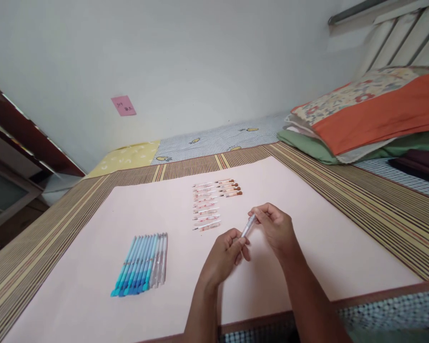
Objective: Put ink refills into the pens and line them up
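Note:
Between my two hands a slim whitish pen (248,226) is held tilted above the pale pink sheet (279,190). My left hand (226,252) pinches its lower end, and my right hand (272,224) grips the upper end with thumb and fingers. Left of my hands lies a row of blue pens (137,264), with a few clear whitish pens (159,259) along its right side. Farther back, several slim pens with pinkish markings (206,206) are stacked in a column. Several short brown-capped pens (230,188) lie at that column's upper right.
A striped mat (343,205) spreads under the sheet. Folded bedding with an orange and floral cover (375,109) is piled at the right, near a white slatted radiator (411,33). A pink note (123,105) sticks to the wall.

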